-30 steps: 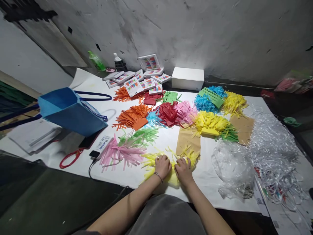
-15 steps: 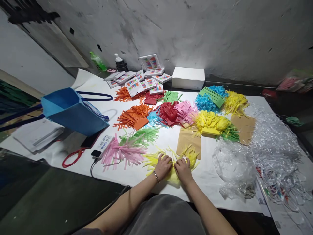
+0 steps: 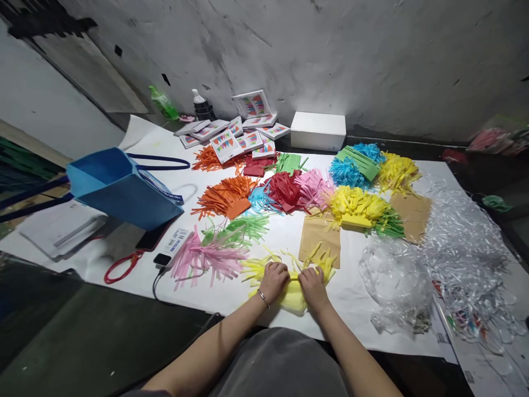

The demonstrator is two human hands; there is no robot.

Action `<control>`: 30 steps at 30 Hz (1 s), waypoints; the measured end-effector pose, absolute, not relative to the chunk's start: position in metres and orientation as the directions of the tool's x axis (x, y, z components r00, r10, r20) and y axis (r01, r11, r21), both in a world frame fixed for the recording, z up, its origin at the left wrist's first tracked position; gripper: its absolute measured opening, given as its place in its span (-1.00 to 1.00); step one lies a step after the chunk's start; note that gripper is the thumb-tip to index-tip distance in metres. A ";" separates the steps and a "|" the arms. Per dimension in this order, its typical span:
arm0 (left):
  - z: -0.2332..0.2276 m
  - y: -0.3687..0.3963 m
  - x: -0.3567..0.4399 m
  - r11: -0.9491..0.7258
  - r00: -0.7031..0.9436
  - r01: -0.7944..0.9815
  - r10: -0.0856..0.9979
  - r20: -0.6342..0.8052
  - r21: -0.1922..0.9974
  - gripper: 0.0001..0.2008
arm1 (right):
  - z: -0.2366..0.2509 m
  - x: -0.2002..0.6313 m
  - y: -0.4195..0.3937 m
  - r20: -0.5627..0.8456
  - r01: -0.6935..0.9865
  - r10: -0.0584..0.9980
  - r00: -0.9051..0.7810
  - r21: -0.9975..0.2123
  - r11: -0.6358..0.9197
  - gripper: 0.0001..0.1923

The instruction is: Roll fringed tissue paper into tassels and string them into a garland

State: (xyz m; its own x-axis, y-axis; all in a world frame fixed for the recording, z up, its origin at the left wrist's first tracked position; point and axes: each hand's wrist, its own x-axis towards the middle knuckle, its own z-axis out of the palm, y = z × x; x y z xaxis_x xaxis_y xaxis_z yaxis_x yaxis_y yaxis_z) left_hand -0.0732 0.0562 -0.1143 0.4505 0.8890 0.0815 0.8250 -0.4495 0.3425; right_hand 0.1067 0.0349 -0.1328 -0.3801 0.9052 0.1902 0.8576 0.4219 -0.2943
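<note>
Yellow fringed tissue paper lies at the near edge of the table, its strips spreading out to both sides. My left hand has its fingers curled down on the paper's left part, with a silver bracelet at the wrist. On the right part, my right hand grips the same paper with bent fingers. Between the two hands runs a narrow rolled or folded band of the yellow paper. My fingertips are partly hidden. Pink tissue fringe lies to the left, and a brown paper sheet sits just beyond my right hand.
Orange, red and other coloured fringe bundles lie across the middle. A blue bag and a phone stand left. Clear plastic and silvery strips pile up right. Printed packs and a white box are at the back.
My hands have moved slightly apart along the yellow paper, and more of the folded band shows between them. The other things keep their places.
</note>
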 end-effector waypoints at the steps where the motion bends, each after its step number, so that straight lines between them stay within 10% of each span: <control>1: -0.114 0.055 -0.073 -0.439 0.441 0.831 0.894 0.077 0.341 -0.89 | -0.132 0.111 0.034 0.190 0.865 0.912 -0.363 -0.296 0.405 -0.86; 14: -0.098 0.061 -0.049 -0.394 0.398 0.888 0.917 0.033 0.237 -0.86 | -0.117 0.103 0.044 0.159 0.940 0.981 -0.114 -0.301 0.158 -0.88; 30: -0.108 0.060 -0.054 -0.632 0.642 0.742 0.766 0.036 0.222 -0.83 | -0.118 0.102 0.040 0.239 0.849 0.920 -0.310 -0.366 0.381 -0.86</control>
State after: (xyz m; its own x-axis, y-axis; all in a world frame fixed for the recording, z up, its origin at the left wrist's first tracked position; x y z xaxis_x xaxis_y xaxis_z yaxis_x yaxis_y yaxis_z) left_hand -0.0542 0.0601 -0.1080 0.6419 0.7659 0.0360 0.7421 -0.6324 0.2221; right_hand 0.1024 0.0395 -0.1182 -0.3100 0.9203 0.2387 0.8492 0.3809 -0.3658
